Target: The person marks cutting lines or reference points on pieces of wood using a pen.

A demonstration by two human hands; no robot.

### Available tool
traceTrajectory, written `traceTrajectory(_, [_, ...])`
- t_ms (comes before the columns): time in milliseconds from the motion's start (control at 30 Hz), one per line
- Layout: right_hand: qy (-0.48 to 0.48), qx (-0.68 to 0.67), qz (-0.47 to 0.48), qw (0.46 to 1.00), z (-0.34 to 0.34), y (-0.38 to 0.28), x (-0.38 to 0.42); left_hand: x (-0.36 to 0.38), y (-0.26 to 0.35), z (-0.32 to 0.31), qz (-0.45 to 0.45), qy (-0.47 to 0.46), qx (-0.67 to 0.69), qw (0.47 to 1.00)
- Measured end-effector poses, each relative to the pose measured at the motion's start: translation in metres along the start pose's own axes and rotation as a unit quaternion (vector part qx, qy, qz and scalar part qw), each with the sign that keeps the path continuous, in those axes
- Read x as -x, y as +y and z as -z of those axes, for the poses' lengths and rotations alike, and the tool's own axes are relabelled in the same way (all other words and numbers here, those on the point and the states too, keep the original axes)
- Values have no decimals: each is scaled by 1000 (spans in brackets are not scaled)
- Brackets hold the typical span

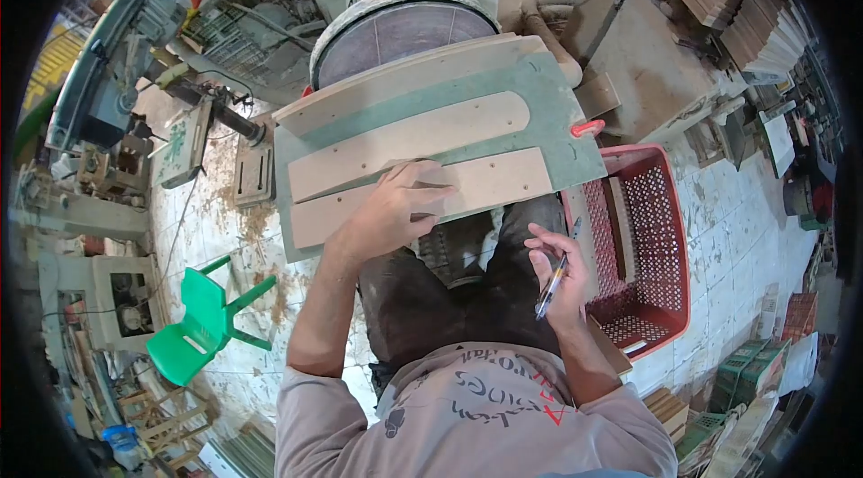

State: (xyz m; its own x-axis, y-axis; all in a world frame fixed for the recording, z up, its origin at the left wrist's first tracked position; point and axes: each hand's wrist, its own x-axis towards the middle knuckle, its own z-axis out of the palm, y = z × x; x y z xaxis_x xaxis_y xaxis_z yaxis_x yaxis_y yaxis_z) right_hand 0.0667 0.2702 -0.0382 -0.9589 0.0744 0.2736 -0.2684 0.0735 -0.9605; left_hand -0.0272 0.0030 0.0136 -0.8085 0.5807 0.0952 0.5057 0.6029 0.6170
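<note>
My left hand [400,204] rests over two pale wooden strips on a green board, its fingers spread apart; whether anything lies beneath the fingertips is hidden. The rounded-end strip [485,115] lies farther from me, the square-ended strip [503,181] nearer, both with small screws or holes in them. The green board [548,109] sits in front of a round sanding disc [404,42]. Over my right thigh, to the right of the board's near edge, my right hand [562,276] holds a pen [555,285] between thumb and fingers.
A red perforated crate [661,244] stands on the floor at the right, with a wooden strip [620,228] in it. A green plastic chair [202,316] is at the left. A red knob [587,128] juts from the board's right side. Stacked boards [755,10] stand at the upper right.
</note>
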Motion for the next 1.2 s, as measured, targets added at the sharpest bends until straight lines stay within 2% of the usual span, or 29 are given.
traceTrajectory(300, [-2, 4, -6, 1000, -2, 1, -3, 0, 0, -10, 2, 51, -2, 999])
traceTrajectory(367, [6, 32, 13, 999, 0, 5, -6, 3, -7, -16, -32, 87, 10, 996])
traceTrajectory(400, [6, 47, 14, 999, 2, 7, -9, 6, -4, -13, -6, 98, -2, 995])
traceTrajectory(467, [19, 80, 43, 996, 1, -4, -25, 11, 1, -4, -3, 179, 10, 984])
traceTrajectory(500, [24, 95, 55, 994, 4, -4, -34, 19, -5, 1, 15, 187, -1, 982])
traceTrajectory(567, [24, 146, 73, 986, 14, -9, -57, 31, -20, 13, 106, 292, 106, 944])
traceTrajectory(600, [19, 182, 80, 980, 17, -11, -71, 38, -26, 19, 112, 298, 101, 943])
traceTrajectory(667, [23, 148, 67, 986, 21, 3, -103, 58, -40, 34, 206, 435, -7, 876])
traceTrajectory(700, [-4, 127, 77, 989, 28, 17, -121, 68, -49, 38, 207, 437, -8, 875])
traceTrajectory(767, [-31, 105, 90, 990, 36, 41, -152, 86, -69, 40, 282, 447, -71, 846])
traceTrajectory(800, [-50, 121, 53, 990, 36, 52, -166, 91, -73, 40, 281, 449, -73, 845])
traceTrajectory(833, [-70, 136, 16, 988, 31, 52, -174, 95, -76, 39, 310, 413, -62, 854])
traceTrajectory(867, [-71, 135, 19, 988, 27, 52, -180, 97, -78, 40, 338, 376, -52, 861])
traceTrajectory(933, [-108, 214, -23, 970, 15, 41, -187, 97, -80, 39, 343, 370, -34, 863])
traceTrajectory(1000, [-120, 206, -34, 970, 12, 43, -195, 97, -81, 38, 350, 358, -13, 866])
traceTrajectory(1067, [-121, 265, -47, 955, 9, 38, -197, 97, -83, 41, 367, 363, 59, 854])
traceTrajectory(1200, [-99, 203, -42, 973, 12, 50, -195, 97, -79, 43, 365, 385, 117, 840])
